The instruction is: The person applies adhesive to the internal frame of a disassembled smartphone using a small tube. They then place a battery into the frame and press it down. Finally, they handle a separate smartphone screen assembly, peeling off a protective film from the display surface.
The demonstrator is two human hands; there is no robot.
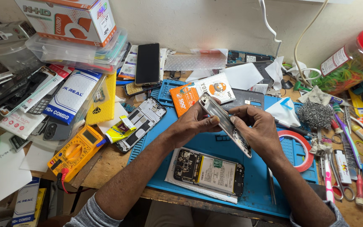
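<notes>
Now the left hand (194, 122) and right hand (259, 130) both pinch a thin metallic phone frame (225, 122) edge-on (tilted, glossy rim) above the blue ribbed work mat (202, 145), over an opened phone (209, 171).

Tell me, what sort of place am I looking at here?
Most likely a phone repair bench: both hands hold a phone frame over a blue work mat, an opened phone lies below, and a yellow multimeter sits beside it.
</notes>
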